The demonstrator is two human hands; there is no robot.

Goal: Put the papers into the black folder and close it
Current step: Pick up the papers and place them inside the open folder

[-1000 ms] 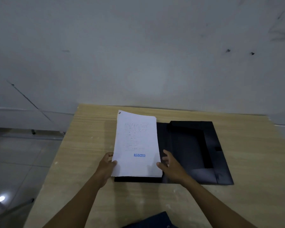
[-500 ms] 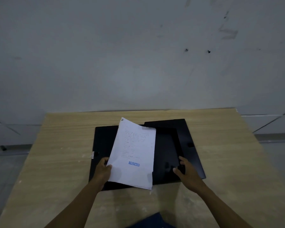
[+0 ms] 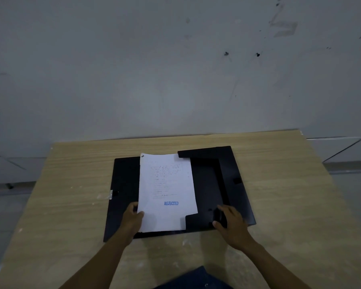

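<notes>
The black folder (image 3: 125, 184) lies open and flat on the wooden table (image 3: 71, 205). White papers (image 3: 167, 190) with a blue "REJECTED" stamp lie across its middle; their top right and bottom right corners sit under the folder's black inner flaps. My left hand (image 3: 133, 220) pinches the lower left edge of the papers. My right hand (image 3: 230, 222) presses on the folder's bottom right flap, fingers spread. The right cover (image 3: 236, 180) has a small dark patch on it.
The table butts against a grey wall (image 3: 175, 80) at the back. Tiled floor (image 3: 6, 170) shows past both sides. A small metal clasp (image 3: 111, 194) sticks out at the folder's left edge. Dark blue cloth (image 3: 196, 278) is at the bottom.
The papers have swung straight and moved right, going down flat with their right corners under the folder's flaps. My right hand stays on the folder's lower right part.
</notes>
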